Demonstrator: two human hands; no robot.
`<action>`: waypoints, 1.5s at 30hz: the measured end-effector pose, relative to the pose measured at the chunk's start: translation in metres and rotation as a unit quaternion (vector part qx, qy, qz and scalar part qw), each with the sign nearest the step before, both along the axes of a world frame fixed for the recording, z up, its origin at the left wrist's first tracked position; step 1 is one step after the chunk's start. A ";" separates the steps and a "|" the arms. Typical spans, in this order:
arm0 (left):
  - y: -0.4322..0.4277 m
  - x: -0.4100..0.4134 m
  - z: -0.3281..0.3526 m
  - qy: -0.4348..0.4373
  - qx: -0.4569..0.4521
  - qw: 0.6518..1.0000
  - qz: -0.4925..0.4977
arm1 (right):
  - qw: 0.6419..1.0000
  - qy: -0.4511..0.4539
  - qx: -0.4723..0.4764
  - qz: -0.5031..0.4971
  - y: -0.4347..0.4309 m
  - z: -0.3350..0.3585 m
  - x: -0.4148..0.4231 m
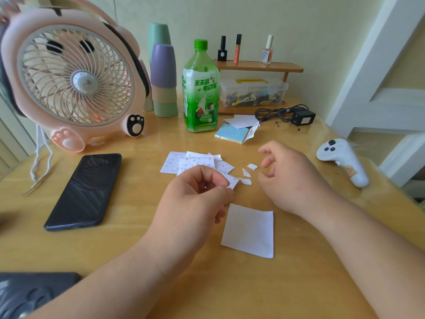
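My left hand is curled at the table's middle and pinches the edge of a small patterned paper piece between thumb and fingers. Several more white papers with red print lie in a loose pile just beyond it. Three tiny torn scraps lie to the right of the pile. My right hand hovers beside the scraps with loosely curled fingers and holds nothing. A plain white square of paper lies flat on the wooden table between my forearms.
A dark phone lies at the left, a pink fan behind it. A green bottle, stacked cups, a coloured paper pad, a clear box, a black adapter and a white controller stand around.
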State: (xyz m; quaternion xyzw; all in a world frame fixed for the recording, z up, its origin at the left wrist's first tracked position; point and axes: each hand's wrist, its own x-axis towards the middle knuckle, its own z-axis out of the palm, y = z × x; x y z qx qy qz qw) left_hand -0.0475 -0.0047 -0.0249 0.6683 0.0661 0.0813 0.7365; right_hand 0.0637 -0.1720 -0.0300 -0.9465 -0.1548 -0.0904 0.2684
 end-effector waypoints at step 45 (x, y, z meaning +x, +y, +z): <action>0.009 0.009 -0.008 -0.022 -0.077 0.997 -0.017 | 0.895 0.258 0.327 0.160 -0.004 0.024 -0.043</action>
